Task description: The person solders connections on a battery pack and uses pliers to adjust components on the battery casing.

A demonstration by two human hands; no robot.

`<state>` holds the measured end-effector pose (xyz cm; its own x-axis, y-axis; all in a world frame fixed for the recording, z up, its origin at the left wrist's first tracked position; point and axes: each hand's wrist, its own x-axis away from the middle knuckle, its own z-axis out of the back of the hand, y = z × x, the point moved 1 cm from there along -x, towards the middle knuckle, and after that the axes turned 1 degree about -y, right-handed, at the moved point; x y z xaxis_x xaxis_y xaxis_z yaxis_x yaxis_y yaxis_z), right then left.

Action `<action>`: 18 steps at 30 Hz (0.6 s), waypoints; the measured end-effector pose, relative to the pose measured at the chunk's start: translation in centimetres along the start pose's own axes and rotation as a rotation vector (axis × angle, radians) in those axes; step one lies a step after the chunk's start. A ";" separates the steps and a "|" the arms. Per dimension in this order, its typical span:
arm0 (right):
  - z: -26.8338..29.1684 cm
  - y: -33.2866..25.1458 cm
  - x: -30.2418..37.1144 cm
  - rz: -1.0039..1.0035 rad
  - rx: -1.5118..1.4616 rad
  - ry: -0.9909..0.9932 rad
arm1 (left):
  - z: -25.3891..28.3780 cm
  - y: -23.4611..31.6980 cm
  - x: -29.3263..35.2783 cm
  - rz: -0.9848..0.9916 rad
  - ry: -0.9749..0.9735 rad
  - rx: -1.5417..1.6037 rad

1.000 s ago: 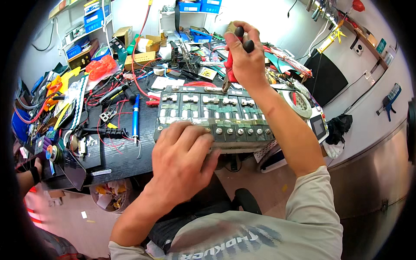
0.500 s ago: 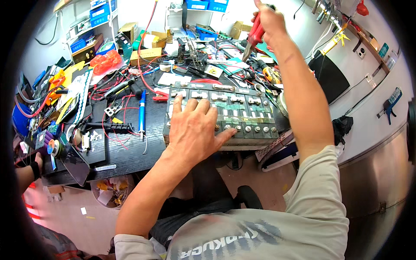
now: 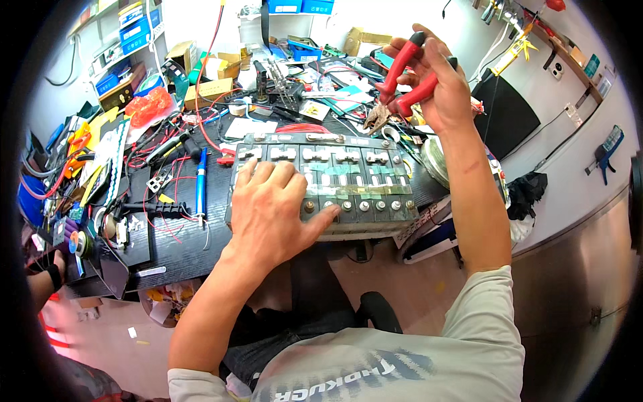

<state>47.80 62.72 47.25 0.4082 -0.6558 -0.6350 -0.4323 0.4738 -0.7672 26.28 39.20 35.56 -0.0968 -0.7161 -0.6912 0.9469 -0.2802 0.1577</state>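
Hands apart, a person in a gray T-shirt (image 3: 362,365) works at a cluttered black surface (image 3: 211,244), where a battery pack (image 3: 345,181) lies along the near edge, at the center of the clock. The left hand (image 3: 271,211) is open and palm down on the pack's eight o'clock side, thumb stretched toward the near row of bolted terminals (image 3: 365,206). Raised at one o'clock, the right hand (image 3: 435,80) grips red-handled pliers (image 3: 412,99), their handles spread and head slanting toward seven; whether the jaws are parted is unclear.

A waste bin (image 3: 161,313) stands below the surface at eight o'clock. Closely around the pack, a blue cylindrical tool (image 3: 201,181) lies at nine, coiled red wire (image 3: 305,128) just behind at twelve and a round spool (image 3: 435,161) near three. Another person's hand (image 3: 59,266), in a dark wristband, shows at the left rim between eight and nine. Farther back, a crumpled red plastic bag (image 3: 145,106) sits at ten, blue boxes (image 3: 140,30) fill a shelf beyond it, and a blue caulking gun (image 3: 606,155) hangs on the wall at three.
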 end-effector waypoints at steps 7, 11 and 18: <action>5.1 1.6 3.9 0.250 0.000 0.277 | -0.4 0.3 -0.1 0.035 -0.017 -0.014; 8.3 -0.6 6.7 -0.067 0.172 0.198 | -0.5 0.3 -0.3 0.024 -0.002 -0.024; 8.5 0.6 11.8 -0.684 0.113 -0.052 | -0.6 0.5 -0.3 -0.007 0.020 -0.054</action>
<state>59.13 60.26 38.49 0.5981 -0.8014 -0.0071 0.0206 0.0242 -0.9995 26.95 39.62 35.42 -0.0974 -0.7014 -0.7061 0.9616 -0.2493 0.1151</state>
